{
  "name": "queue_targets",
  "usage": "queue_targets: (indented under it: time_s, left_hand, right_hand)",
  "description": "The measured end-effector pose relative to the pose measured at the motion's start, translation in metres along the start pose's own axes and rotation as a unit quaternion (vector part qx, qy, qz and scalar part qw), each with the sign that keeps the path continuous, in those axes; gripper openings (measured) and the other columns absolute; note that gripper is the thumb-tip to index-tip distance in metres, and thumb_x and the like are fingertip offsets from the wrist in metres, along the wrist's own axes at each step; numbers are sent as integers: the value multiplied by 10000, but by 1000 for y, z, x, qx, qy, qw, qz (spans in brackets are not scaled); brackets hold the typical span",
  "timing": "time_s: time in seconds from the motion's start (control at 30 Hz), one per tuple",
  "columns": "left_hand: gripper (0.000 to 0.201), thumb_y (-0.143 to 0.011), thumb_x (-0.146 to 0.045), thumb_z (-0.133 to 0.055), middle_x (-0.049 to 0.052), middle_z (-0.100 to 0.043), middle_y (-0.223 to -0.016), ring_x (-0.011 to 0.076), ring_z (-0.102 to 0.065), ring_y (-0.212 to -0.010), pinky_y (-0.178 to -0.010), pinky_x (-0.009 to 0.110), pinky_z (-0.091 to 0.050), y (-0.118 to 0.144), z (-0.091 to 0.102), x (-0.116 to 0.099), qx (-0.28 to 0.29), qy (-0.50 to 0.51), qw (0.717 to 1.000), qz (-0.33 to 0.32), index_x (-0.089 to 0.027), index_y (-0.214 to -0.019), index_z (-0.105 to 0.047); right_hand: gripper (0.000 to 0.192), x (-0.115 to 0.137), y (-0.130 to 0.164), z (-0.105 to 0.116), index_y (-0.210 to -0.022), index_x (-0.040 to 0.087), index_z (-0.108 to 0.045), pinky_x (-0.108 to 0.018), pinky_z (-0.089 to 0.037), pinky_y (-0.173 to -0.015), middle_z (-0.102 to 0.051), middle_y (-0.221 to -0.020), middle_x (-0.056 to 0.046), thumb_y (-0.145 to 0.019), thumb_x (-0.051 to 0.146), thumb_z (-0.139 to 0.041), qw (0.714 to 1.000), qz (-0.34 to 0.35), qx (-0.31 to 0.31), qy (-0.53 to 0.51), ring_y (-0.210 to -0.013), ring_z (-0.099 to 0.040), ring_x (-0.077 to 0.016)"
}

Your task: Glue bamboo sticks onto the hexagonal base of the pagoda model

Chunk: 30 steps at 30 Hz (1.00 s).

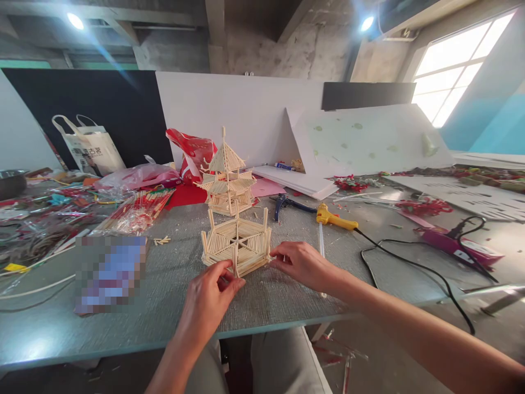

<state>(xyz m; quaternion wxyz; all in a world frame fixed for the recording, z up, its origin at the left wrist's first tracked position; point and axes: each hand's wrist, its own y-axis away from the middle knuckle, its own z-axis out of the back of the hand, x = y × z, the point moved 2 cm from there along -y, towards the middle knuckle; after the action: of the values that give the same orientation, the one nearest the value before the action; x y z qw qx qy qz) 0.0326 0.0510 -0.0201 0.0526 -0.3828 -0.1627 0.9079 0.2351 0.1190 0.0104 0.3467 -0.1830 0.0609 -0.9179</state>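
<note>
On the table before me sits a hexagonal base (pixel 217 243) made of thin wooden sticks, with upright posts at its corners. My left hand (pixel 211 290) is closed at the near corner, thumb and fingers pinching the foot of a wooden post (pixel 235 256). At the right corner my right hand (pixel 301 262) has its fingertips drawn together against the base's edge; whether a small piece is between them is hidden. Just behind the base stands a tiered stick pagoda (pixel 227 183) with a pointed roof.
A yellow glue gun (pixel 334 218) with a black cord lies to the right, beside a clear glue stick (pixel 321 241) and dark-handled pliers (pixel 297 204). Short sticks (pixel 162 241) and a blurred-out flat object (pixel 110 273) are on the left. Plastic bags (pixel 137 176) and white boards (pixel 295 180) crowd the back.
</note>
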Motion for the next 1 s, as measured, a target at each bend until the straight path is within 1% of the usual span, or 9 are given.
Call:
queue_targets:
  time_s: [0.23, 0.4, 0.53, 0.7, 0.8, 0.93, 1.0]
  left_hand:
    - [331, -742, -381, -561, -18, -667, -737, 111, -600, -589, -596, 237, -478, 1, 1, 1, -7, 0, 1000, 10, -191, -1013, -562]
    - [331, -746, -385, -554, -26, -657, -733, 101, -586, -564, -598, 225, -477, 3, 2, 3, -8, 6, 1000, 7, -208, -1025, -552]
    - [333, -760, -408, -531, -28, -654, -748, 95, -586, -572, -599, 213, -479, 10, 5, 10, -18, 6, 1000, 7, -220, -1035, -545]
    - [321, -777, -459, -492, -16, -665, -774, 113, -622, -667, -635, 213, -486, 23, 8, 19, -26, 6, 999, 40, -229, -985, -574]
    - [313, -771, -488, -484, -15, -674, -779, 127, -629, -698, -644, 213, -484, 27, 7, 22, -29, 1, 998, 61, -235, -912, -601]
    - [329, -771, -516, -462, -31, -656, -695, 117, -600, -594, -587, 201, -468, 28, 4, 26, -22, -10, 996, 86, -234, -855, -609]
    - [339, -774, -520, -452, -33, -646, -672, 116, -589, -578, -572, 196, -462, 28, 4, 28, -21, -10, 995, 96, -232, -861, -609]
  right_hand:
    - [163, 0, 4, 4, -879, 178, -646, -213, -379, -607, -623, -754, -13, -788, 275, -551, 1000, -14, -6, -13, -650, -539, -108]
    - [155, -2, 9, 4, -883, 189, -638, -212, -375, -599, -619, -754, -7, -783, 270, -553, 1000, -21, -9, -16, -638, -534, -105]
    - [154, 4, 29, -1, -885, 176, -631, -217, -380, -604, -614, -756, -19, -798, 245, -525, 999, -20, -20, -19, -632, -527, -104]
    - [186, 26, 59, -14, -767, 159, -609, -207, -372, -584, -581, -707, -25, -838, 188, -441, 998, 4, -25, -49, -626, -518, -97]
    - [193, 34, 65, -26, -714, 156, -575, -205, -351, -554, -560, -670, -13, -841, 184, -432, 998, 12, -53, -22, -592, -501, -88]
    - [192, 37, 63, -39, -697, 156, -534, -221, -316, -530, -543, -648, -7, -843, 193, -415, 992, 8, -115, 61, -562, -484, -90]
    - [190, 37, 62, -42, -687, 159, -517, -224, -302, -523, -537, -640, -3, -841, 195, -411, 989, -2, -131, 73, -553, -480, -89]
